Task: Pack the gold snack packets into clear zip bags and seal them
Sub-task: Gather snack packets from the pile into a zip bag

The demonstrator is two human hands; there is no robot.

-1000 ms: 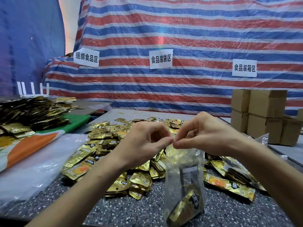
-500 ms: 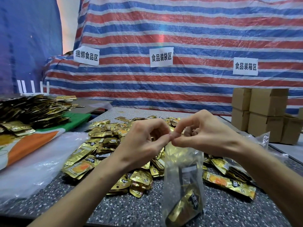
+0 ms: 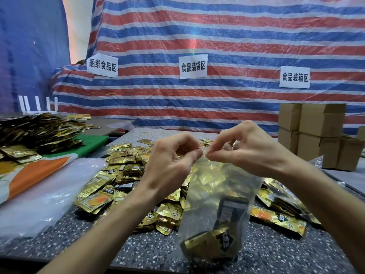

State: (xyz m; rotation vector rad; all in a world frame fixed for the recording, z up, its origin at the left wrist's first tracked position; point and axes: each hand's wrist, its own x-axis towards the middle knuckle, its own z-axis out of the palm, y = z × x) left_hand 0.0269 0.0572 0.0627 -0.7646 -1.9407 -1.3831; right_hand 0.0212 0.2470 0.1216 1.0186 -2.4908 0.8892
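Sealing step: left hand and right hand each pinch the clear zip bag top, gold snack packets inside; next, likely press along zip.

Free speckled tabletop along near edge; packet heap blocks middle; cardboard boxes wall far right.

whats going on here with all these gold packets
A person is bagging snacks. The left hand and right hand both pinch the top edge of a clear zip bag, held up over the speckled table. A gold packet sits at the bottom of the bag. Whether the zip is closed can't be told. A loose pile of packets lies on the table behind the hands.
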